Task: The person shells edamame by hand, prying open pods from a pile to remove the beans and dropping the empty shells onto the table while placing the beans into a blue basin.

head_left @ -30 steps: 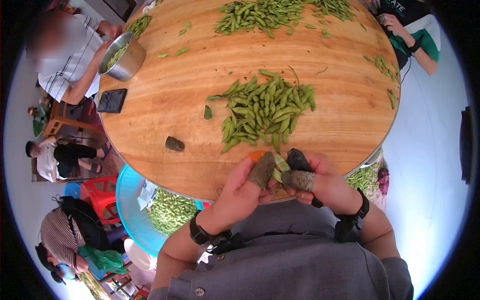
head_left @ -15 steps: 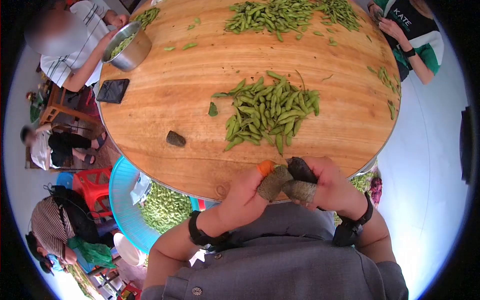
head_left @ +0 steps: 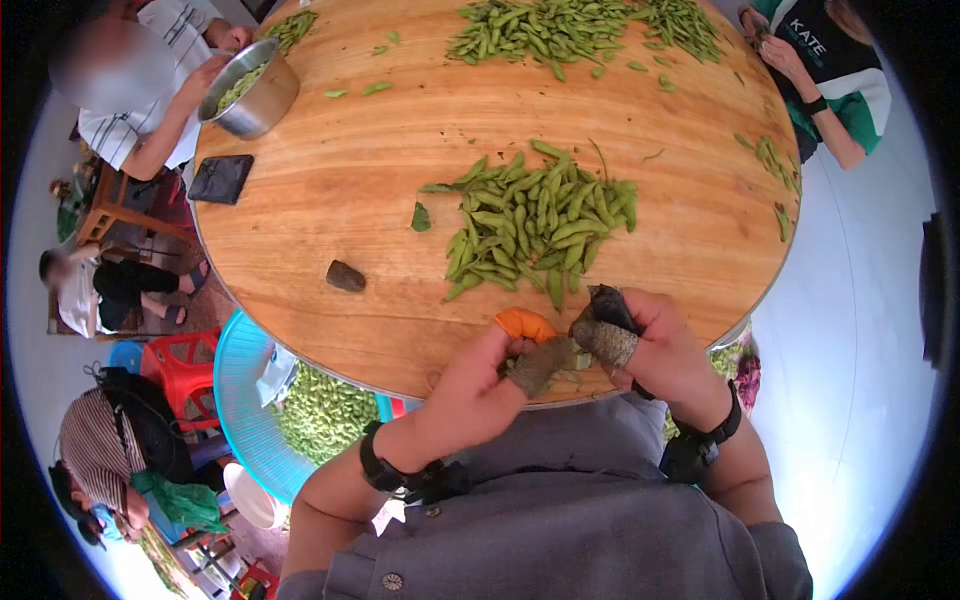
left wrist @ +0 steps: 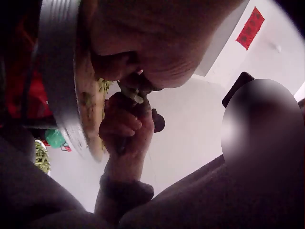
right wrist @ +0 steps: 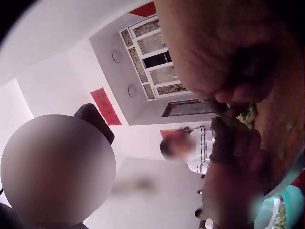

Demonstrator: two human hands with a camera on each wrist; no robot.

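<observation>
At the table's near edge, my left hand (head_left: 475,388) and right hand (head_left: 668,352) meet, thumb tips close together. Both pinch a green edamame pod (head_left: 581,360), mostly hidden by the fingers; a pale part of the pod (left wrist: 137,98) shows in the left wrist view. On the left hand sit an orange finger cover (head_left: 524,323) and a grey-brown thumb cover (head_left: 543,366). The right hand wears a black finger cover (head_left: 610,306) and a grey thumb cover (head_left: 611,343). Just beyond the hands lies a pile of edamame pods (head_left: 545,220).
The round wooden table (head_left: 330,180) bears a loose dark finger cover (head_left: 346,276), a black phone (head_left: 221,179), and a farther pod pile (head_left: 540,30). A person at left works by a metal pot (head_left: 262,105). A blue basin (head_left: 232,385) of shelled beans stands below the table's edge.
The hands have drawn together over the pod, which showed more plainly a second ago. Since half a second ago the left hand's orange-covered finger has bent over more.
</observation>
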